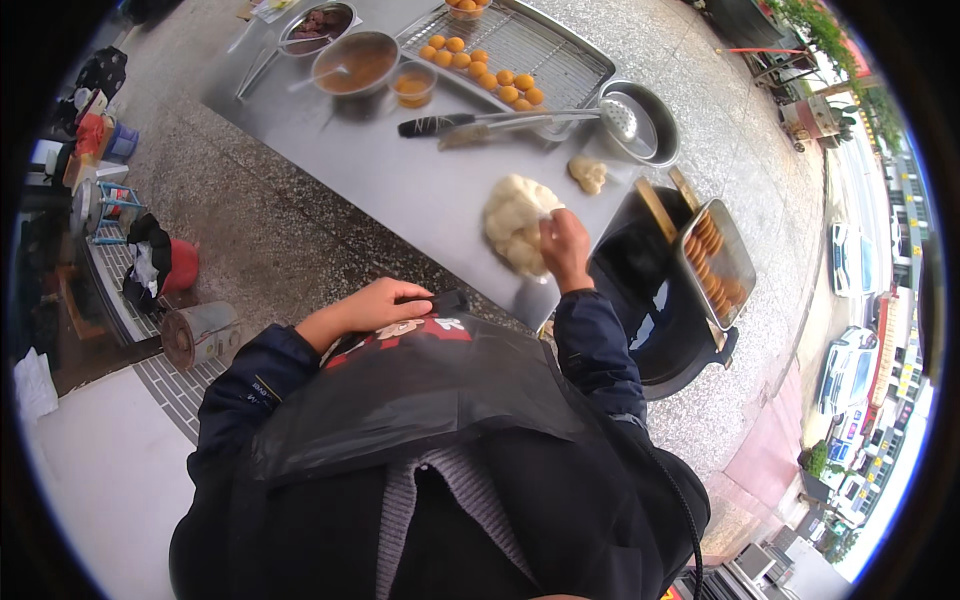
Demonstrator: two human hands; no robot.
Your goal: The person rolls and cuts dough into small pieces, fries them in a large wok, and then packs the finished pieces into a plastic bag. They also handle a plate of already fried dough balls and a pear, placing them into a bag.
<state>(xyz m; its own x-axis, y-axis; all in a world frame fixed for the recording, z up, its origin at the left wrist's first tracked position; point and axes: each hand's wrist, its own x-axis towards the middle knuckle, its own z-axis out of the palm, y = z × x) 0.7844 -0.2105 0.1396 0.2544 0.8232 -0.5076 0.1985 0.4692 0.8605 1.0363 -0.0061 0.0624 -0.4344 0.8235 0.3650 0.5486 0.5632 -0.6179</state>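
A lump of pale dough (516,217) lies on the steel table (390,187). My right hand (566,244) grips the edge of the dough nearest the wok, its fingers curled in. My left hand (379,304) rests on the dark apron (420,382) at my front, fingers together over its printed upper part; whether it pinches the apron cannot be told. A smaller dough piece (587,175) sits beyond the big lump. Farther back lie a black-handled tool (436,124), a brush (465,136) and a perforated skimmer (619,118), its head over a round steel pan (664,124).
Orange balls (478,70) stand on a wire rack tray (555,45). Near it are a bowl of reddish-brown liquid (358,66), a small cup (413,84) and a filling bowl (319,24). A black wok (637,300) adjoins the table's right side, with a tray of browned food (731,259) at its rim.
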